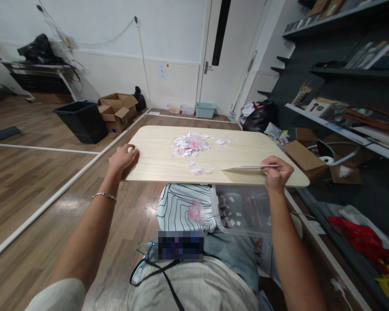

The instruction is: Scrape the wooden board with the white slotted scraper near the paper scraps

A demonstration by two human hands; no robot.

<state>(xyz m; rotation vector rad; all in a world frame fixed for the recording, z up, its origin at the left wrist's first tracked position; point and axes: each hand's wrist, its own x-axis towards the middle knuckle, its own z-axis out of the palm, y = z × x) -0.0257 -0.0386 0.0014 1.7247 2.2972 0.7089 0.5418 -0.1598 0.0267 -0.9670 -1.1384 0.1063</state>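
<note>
My left hand (123, 159) is closed on the left edge of a pale wooden tabletop (152, 162). In my right hand (278, 173), a thin, flat white sheet (246, 166) is pinched near the table's right side and seen almost edge-on. The sheet's far end reaches down to the wood, close to a few loose paper scraps (197, 171). Towards the back middle lies a loose pile of torn white paper pieces (192, 144) with pink smears. One more scrap (190, 163) sits between the pile and the near edge.
Below the table's front edge, a clear plastic bin (246, 207) holds small white pieces, beside a line-patterned cushion or cloth (178, 209). A black bin (82, 121) and cardboard boxes (118, 108) stand back left. Shelves (343, 125) and an open carton (306, 157) flank the right.
</note>
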